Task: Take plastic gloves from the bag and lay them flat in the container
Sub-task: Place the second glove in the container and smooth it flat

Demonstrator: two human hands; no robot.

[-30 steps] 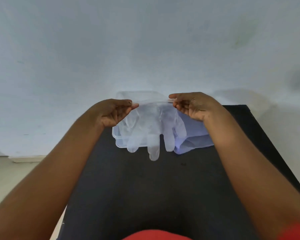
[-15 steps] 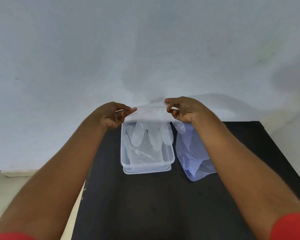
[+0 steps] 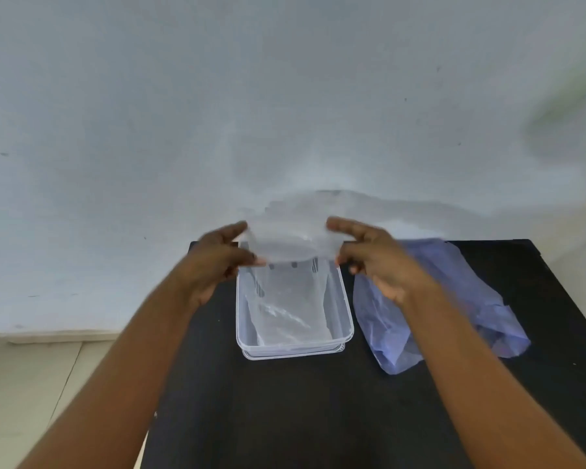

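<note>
**Now: glove stretched over the far end of the tub**

Right now your left hand (image 3: 217, 262) and right hand (image 3: 372, 262) each pinch an edge of a thin, clear plastic glove (image 3: 293, 247), thumb below and fingers above, holding the cuff end taut between them. The film is so sheer that it looks milky where it bunches and nearly vanishes elsewhere; the picture is blurred around your hands, so its outline is soft. The stretched part sits above the far end of the container (image 3: 347, 319), and the rest of the film hangs down into it, with what look like the finger shapes pointing toward you.

That container is a clear, rectangular plastic tub with rounded corners and a stepped rim. Glossy, wrinkled film lies inside it along the bottom; you cannot tell whether that is part of the held glove or a separate one.

Just right of the tub lies the bag (image 3: 487, 319), a limp pouch of pale violet, translucent plastic, creased and slumped flat, partly hidden behind your right forearm. Tub and bag do not appear to touch.

Both rest on a table (image 3: 318, 418) with a matte black top and straight edges. Behind it rises a plain, whitish wall (image 3: 285, 96) with a few small dark specks.
</note>
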